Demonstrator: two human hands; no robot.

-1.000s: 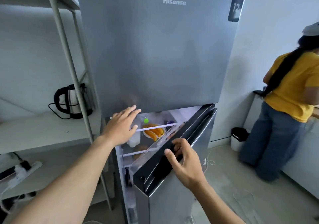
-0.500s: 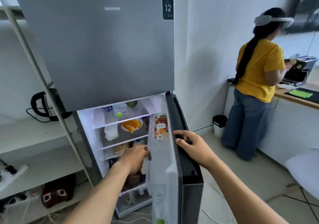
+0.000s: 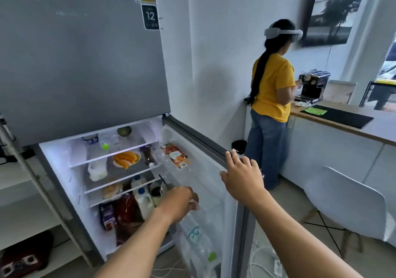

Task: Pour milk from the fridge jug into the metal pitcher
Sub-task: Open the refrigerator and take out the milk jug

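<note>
While the lower door of the tall grey fridge (image 3: 85, 63) stands swung wide, the right hand (image 3: 243, 178) rests on the door's upper outer edge (image 3: 199, 140) with its fingers spread and loose, clasping nothing. The left hand (image 3: 179, 202) reaches in over the door's inner shelf, just above a clear plastic water bottle (image 3: 196, 232) lying in the door rack; its fingers curl downward, but whether they grip anything cannot be told. A white plastic milk jug with a blue cap (image 3: 144, 201) stands on the fridge's lower shelf, just left of that hand and apart from it, with a second blue-capped white jug (image 3: 138, 181) behind it. One shelf up in the fridge sits a white plate of orange fruit slices (image 3: 126, 158). Right of the fridge, a person in a yellow shirt (image 3: 271, 87) stands at a wooden counter (image 3: 342, 123).
</note>
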